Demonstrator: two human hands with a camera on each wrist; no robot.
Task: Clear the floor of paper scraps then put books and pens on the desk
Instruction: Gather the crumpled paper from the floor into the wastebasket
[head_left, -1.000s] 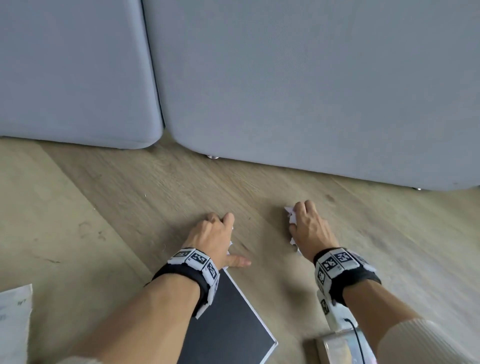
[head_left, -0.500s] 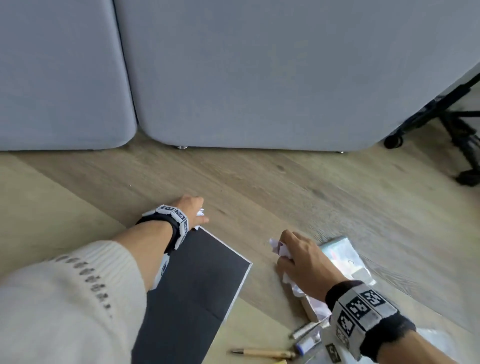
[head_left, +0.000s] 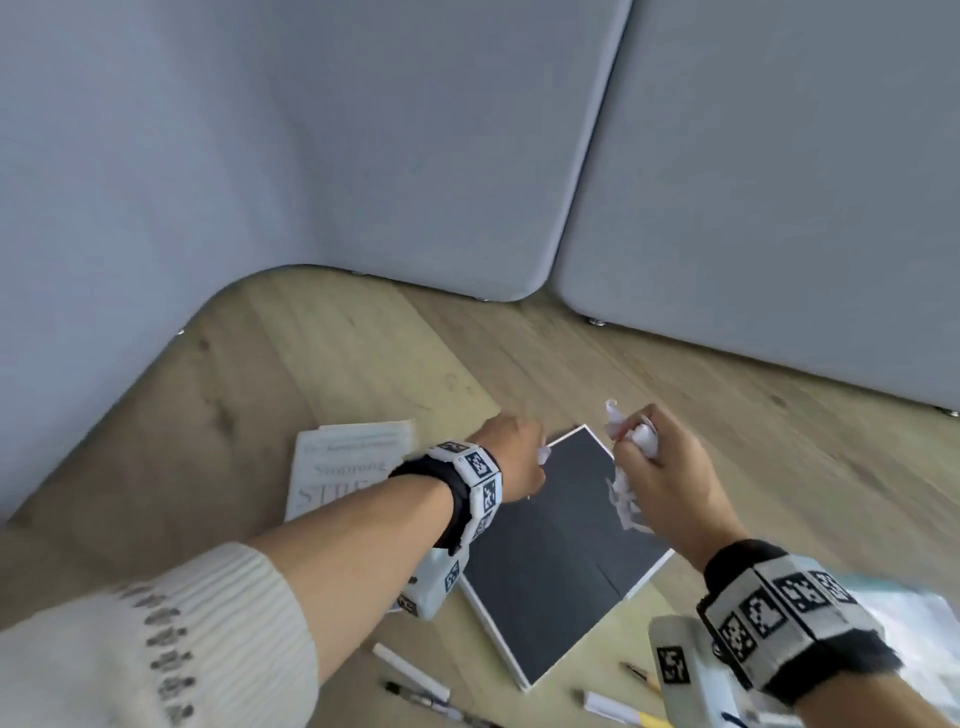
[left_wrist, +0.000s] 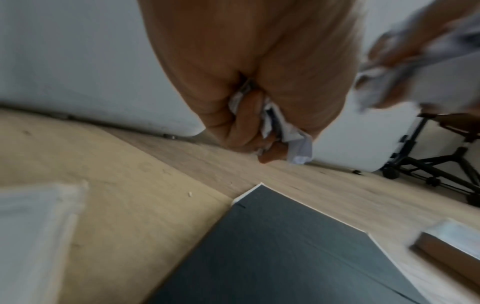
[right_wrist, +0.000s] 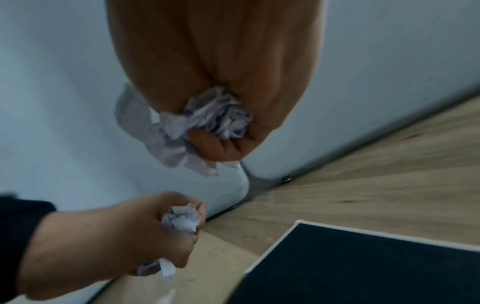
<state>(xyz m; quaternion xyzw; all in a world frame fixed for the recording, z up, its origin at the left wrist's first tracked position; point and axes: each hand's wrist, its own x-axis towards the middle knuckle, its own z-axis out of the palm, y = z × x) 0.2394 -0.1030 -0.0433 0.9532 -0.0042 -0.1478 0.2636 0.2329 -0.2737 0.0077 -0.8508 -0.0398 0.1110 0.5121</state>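
Note:
My left hand (head_left: 519, 460) is a fist gripping a small crumpled paper scrap (left_wrist: 288, 131), raised above the far corner of a black book (head_left: 561, 545) lying on the wood floor. My right hand (head_left: 660, 467) holds a larger wad of crumpled paper (head_left: 626, 467), also lifted over the black book; in the right wrist view the wad (right_wrist: 205, 123) bulges out of the curled fingers, and the left hand (right_wrist: 155, 228) shows below with its scrap (right_wrist: 182, 221). A white book (head_left: 348, 462) lies left of the black one. Pens (head_left: 410, 670) lie on the floor near me.
Grey upholstered panels (head_left: 727, 182) stand along the far side of the floor (head_left: 779, 457). A silvery book (left_wrist: 451, 240) lies to the right of the black one. A wheeled chair base (left_wrist: 441, 168) stands at the far right. More pens (head_left: 618, 709) lie by my right wrist.
Both hands have lifted off the floor with their paper scraps and come closer together above the black book. The view has swung left, showing the white book and more pens.

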